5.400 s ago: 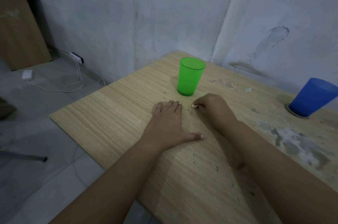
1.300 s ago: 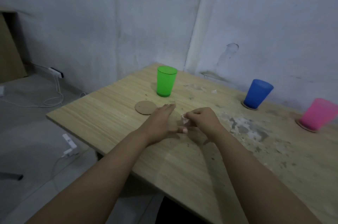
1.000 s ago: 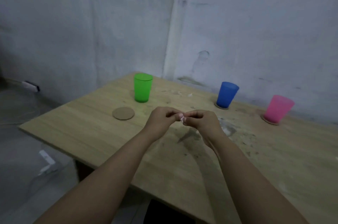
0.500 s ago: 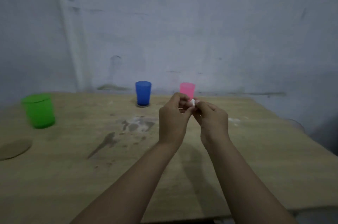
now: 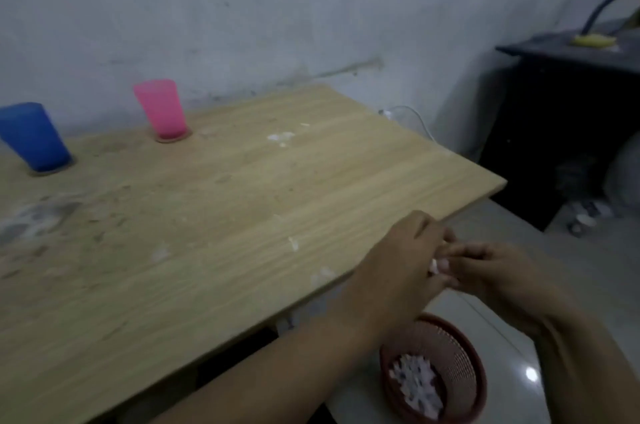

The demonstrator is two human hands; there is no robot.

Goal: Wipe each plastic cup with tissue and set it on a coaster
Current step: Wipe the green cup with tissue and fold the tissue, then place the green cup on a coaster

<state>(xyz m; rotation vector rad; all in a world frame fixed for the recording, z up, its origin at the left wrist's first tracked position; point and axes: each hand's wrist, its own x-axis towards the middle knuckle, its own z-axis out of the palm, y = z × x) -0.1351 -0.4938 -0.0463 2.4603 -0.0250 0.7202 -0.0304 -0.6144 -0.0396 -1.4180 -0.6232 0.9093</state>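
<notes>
Both forearms are showing bare from the lower edge of the picture up to the wrists, with no sleeve covering either of them. The left hand and the right hand are wearing no gloves, and no ring, watch or band is showing on the parts in view. The fingernails on the right hand are appearing short and pale, though the hands are blurring somewhat and finer marks are not coming through.
</notes>
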